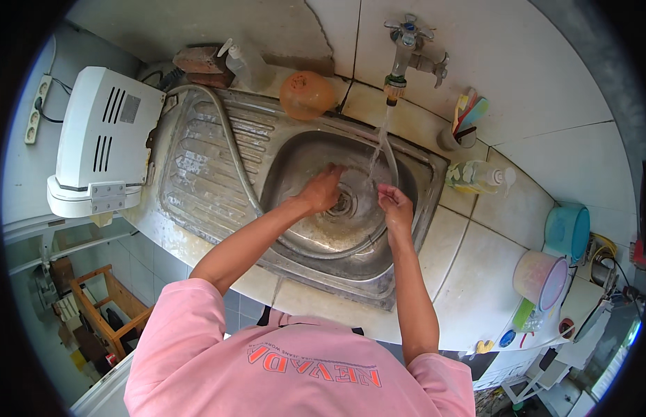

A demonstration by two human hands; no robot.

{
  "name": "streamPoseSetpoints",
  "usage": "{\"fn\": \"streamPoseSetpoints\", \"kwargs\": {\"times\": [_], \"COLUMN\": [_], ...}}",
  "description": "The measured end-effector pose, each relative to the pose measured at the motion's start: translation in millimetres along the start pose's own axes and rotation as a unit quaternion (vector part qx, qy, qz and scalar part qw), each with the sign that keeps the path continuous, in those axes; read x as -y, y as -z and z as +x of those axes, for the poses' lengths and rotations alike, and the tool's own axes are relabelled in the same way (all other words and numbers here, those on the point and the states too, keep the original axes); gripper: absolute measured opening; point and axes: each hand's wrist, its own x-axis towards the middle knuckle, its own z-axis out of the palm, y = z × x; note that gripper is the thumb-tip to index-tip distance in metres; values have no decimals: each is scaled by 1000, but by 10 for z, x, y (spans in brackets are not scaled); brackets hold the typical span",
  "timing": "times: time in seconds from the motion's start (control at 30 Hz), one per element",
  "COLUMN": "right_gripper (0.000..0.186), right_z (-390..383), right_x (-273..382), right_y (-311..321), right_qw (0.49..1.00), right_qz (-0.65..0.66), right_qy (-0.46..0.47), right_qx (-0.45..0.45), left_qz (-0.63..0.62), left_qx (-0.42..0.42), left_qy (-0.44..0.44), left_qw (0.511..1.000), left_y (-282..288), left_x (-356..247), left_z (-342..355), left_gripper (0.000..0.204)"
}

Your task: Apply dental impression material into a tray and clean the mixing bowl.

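Observation:
Inside the steel sink basin (pixel 281 163), my left hand (pixel 321 189) reaches over the drain (pixel 342 203) with its fingers stretched out and holds nothing. At the basin's right side, my right hand (pixel 394 205) has its fingers curled round a grey hose (pixel 330 255), though the grip is partly hidden. This hose runs from the left over the drainboard (pixel 211 177), loops along the basin and rises past my right hand toward the wall. Water (pixel 375 156) pours from the tap (pixel 399 66) into the basin just above my right fingertips.
Behind the sink stand an orange bowl (pixel 306 95), a clear pump bottle (pixel 246 66) and bricks (pixel 203 61). A white machine (pixel 111 128) stands at left. To the right are a toothbrush cup (pixel 456 137), a soap bottle (pixel 479 177), a teal tub (pixel 566 231) and a pink tub (pixel 538 278).

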Motion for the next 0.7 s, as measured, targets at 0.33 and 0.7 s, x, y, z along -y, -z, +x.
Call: {"fn": "streamPoseSetpoints", "kwargs": {"times": [0.33,0.7], "right_gripper": [17,12], "right_z": [814,669], "right_x": [-22,205], "right_y": [-427,-440], "right_qw": [903,844], "right_qz": [386,474], "right_qy": [-181,-248], "right_qx": [-50,39], "left_qz": [-266,-376], "left_qx": [-169,-317], "left_qy": [97,156], "left_qw": [944,857], "left_y": [829,729], "left_x": [434,396], "left_z": [-771,-1287], "left_gripper": [34,25]}}
